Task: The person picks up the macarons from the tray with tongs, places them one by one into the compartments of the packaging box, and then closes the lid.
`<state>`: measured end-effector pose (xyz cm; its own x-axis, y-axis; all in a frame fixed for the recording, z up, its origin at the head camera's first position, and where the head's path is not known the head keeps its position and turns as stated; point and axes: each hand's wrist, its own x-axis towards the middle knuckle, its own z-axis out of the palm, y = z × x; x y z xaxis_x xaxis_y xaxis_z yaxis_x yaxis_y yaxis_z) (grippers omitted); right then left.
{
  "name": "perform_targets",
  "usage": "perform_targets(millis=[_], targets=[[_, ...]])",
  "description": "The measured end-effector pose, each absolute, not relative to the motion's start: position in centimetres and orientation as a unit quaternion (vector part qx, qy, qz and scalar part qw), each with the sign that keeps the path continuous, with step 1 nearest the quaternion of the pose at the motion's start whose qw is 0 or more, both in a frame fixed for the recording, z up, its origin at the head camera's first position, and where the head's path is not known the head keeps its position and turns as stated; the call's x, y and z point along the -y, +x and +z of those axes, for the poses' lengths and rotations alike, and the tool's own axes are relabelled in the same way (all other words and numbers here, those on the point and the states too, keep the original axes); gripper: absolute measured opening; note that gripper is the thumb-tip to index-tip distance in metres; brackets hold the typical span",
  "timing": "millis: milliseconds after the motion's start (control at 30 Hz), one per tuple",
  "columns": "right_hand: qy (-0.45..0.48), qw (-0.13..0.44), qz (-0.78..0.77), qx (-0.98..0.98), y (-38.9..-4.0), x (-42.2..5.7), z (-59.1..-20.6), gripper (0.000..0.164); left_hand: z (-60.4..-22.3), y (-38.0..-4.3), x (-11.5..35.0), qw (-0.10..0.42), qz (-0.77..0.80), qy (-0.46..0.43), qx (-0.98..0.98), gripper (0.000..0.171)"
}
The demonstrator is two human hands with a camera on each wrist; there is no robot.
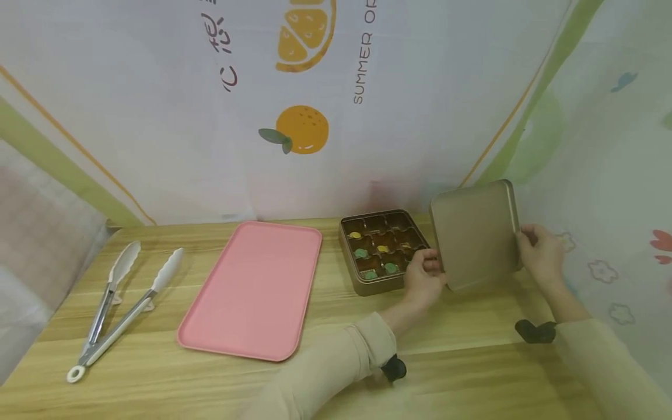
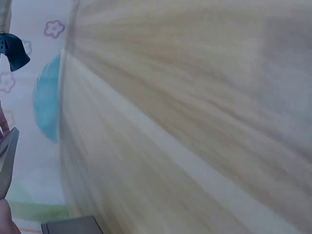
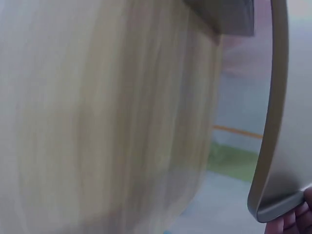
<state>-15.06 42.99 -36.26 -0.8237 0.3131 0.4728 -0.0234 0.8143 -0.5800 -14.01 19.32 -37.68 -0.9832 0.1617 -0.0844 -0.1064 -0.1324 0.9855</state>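
Observation:
A square bronze-coloured tin lid [image 1: 475, 233] is held up, tilted, above the right part of the table. My right hand [image 1: 543, 256] grips its right edge; in the right wrist view fingertips [image 3: 297, 222] curl at a rounded corner of the lid [image 3: 275, 126]. At the lid's lower left edge, my left hand [image 1: 422, 283] holds it between thumb and fingers. Just left of that hand sits the uncovered tin [image 1: 378, 286], with a brown divided insert. Small yellow and green wrapped pieces [image 1: 382, 249] lie in several compartments, while others in the back row look bare.
A pink rectangular tray [image 1: 252, 291] lies left of the tin. Farther left, tongs with white tips [image 1: 123, 315] rest spread on the wooden table [image 1: 210, 385]. A printed cloth [image 1: 157, 116] hangs behind the table and another down the right side.

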Motion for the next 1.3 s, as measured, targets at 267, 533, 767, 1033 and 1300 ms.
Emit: perform_targets(millis=[267, 533, 767, 1033, 1300], targets=[[-0.073, 0.298, 0.324, 0.895, -15.1, -40.5, -34.8, 0.025, -37.5, -14.6, -16.8, 0.055, 0.761, 0.036, -0.646, 0.034], [-0.087, 0.319, 0.369, 0.869, -15.1, -38.0, -33.7, 0.025, -37.3, -15.3, -14.3, 0.033, 0.758, 0.04, -0.65, 0.03], [-0.054, 0.343, 0.443, 0.826, -15.4, -36.4, -33.5, 0.015, -37.0, -15.9, -12.0, 0.005, 0.759, 0.045, -0.65, 0.027], [0.074, 0.249, 0.639, 0.724, -15.2, -35.5, -33.6, 0.028, -37.0, -17.1, -10.0, -0.068, 0.767, 0.058, -0.635, 0.021], [0.119, 0.125, 0.671, 0.722, -14.5, -34.5, -33.7, 0.03, -36.7, -17.9, -8.1, -0.112, 0.784, 0.037, -0.61, 0.017]])
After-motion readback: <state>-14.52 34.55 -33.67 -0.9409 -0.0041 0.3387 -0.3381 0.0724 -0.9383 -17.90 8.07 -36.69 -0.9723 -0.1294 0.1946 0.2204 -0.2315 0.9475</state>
